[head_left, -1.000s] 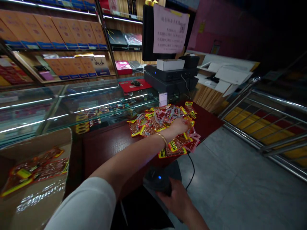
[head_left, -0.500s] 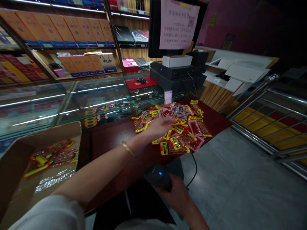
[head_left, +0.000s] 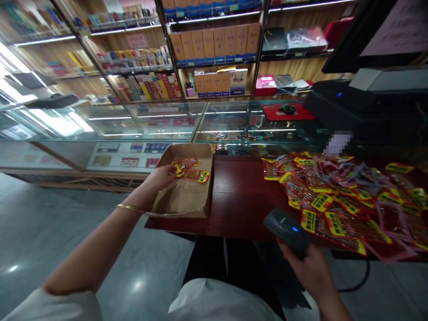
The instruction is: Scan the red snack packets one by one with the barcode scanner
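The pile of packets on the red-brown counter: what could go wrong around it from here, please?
A pinkish clear packet seems to reach past the front edge of the counter, so it might slip to the floor. The scanner in the right hand is close to the pile; a bump could push packets off. The black cable hanging below that edge might snag.

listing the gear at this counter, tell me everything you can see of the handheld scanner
The handheld scanner is dark grey to black and looks like plastic, with a broad, rounded head and a lit blue light on top. The right hand grips its handle, most of which is hidden. It is held at the near edge of the dark red counter, head pointing forward and left. Whether the nearby black cable joins it cannot be seen.
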